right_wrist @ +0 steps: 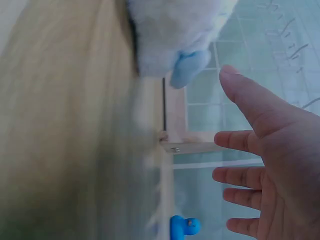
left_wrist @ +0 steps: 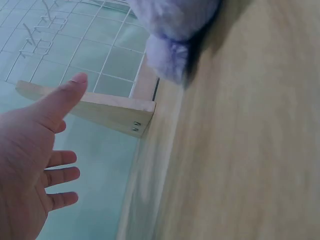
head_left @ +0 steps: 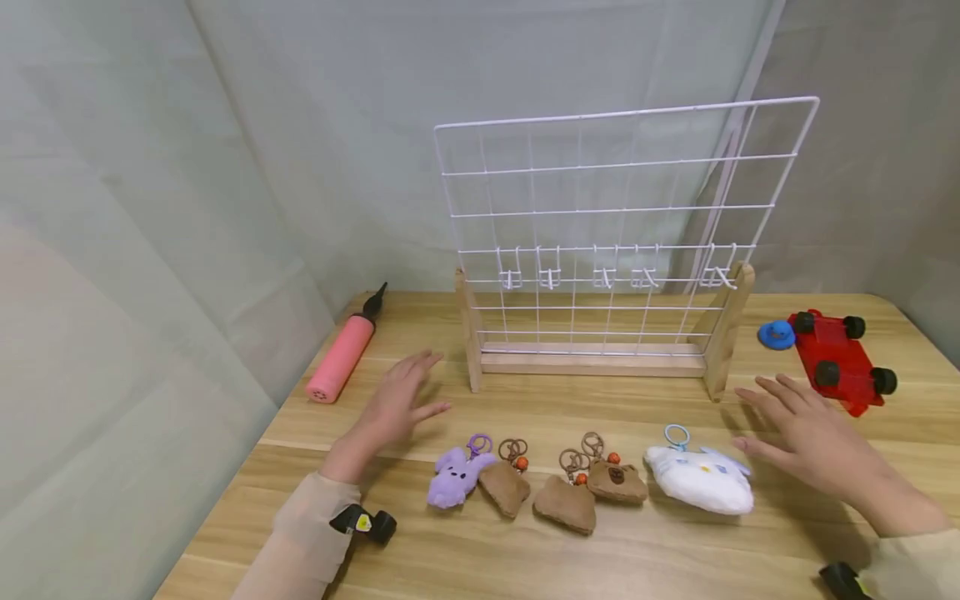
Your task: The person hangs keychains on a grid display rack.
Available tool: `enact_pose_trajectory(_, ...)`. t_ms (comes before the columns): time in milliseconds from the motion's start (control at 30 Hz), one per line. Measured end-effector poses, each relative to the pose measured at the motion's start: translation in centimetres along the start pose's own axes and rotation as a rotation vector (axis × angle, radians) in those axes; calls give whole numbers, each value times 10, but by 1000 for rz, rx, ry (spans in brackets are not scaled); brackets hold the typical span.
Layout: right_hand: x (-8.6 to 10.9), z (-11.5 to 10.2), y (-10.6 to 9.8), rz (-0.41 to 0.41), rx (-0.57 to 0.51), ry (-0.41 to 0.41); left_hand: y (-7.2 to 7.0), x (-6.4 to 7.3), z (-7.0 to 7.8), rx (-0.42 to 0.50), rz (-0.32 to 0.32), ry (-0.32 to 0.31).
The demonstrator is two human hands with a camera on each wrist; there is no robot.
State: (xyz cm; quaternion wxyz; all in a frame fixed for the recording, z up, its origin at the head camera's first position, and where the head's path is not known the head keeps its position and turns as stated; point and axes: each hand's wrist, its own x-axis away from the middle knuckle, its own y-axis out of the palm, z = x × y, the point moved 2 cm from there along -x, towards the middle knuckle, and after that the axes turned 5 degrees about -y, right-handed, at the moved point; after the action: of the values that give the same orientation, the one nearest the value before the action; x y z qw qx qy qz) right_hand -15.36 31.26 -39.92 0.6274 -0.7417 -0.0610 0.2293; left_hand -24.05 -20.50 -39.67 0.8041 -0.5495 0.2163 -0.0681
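My left hand point(head_left: 392, 402) hovers above the table with fingers spread, holding nothing; nearest to it lies a purple plush keychain point(head_left: 453, 477). On the other side my right hand point(head_left: 813, 433) is also spread and bare, just right of a white plush keychain point(head_left: 701, 478) with a light blue ring. Between these two lie a brown plush keychain point(head_left: 505, 487), another face-down brown one point(head_left: 566, 504) and a brown bear keychain point(head_left: 617, 481). In the wrist views, the purple plush point(left_wrist: 170, 25) and the white plush point(right_wrist: 175, 35) are apart from the fingers.
Behind the keychains stands a white wire grid rack point(head_left: 607, 208) on a wooden base point(head_left: 592, 362), with several wire hooks point(head_left: 603, 277). A pink hand pump point(head_left: 342, 358) lies at left. An upturned red toy car point(head_left: 838, 358) and a blue rubber duck point(head_left: 777, 334) sit at right.
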Motion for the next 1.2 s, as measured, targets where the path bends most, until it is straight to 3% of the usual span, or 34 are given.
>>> enact_pose_trajectory(200,-3,-7,-12,12,-20,-24,0,-8,4,179,69,-15)
enact_pose_trajectory(367,-5,-15,-21,-17,-42,-7,3,-18,6,390,97,-25)
enact_pose_trajectory(633,-15,-27,-29,-12,-85,-47,11,-36,6,757,154,-138)
enact_pose_trajectory(833,-27,-31,-25,-16,-107,-95,17,-47,6,862,161,-205)
enact_pose_trajectory(1000,-38,-34,-16,-12,-122,-145,25,-51,11,921,155,-205)
enact_pose_trajectory(1200,-47,-36,-8,-41,-158,-142,32,-56,14,952,188,-212)
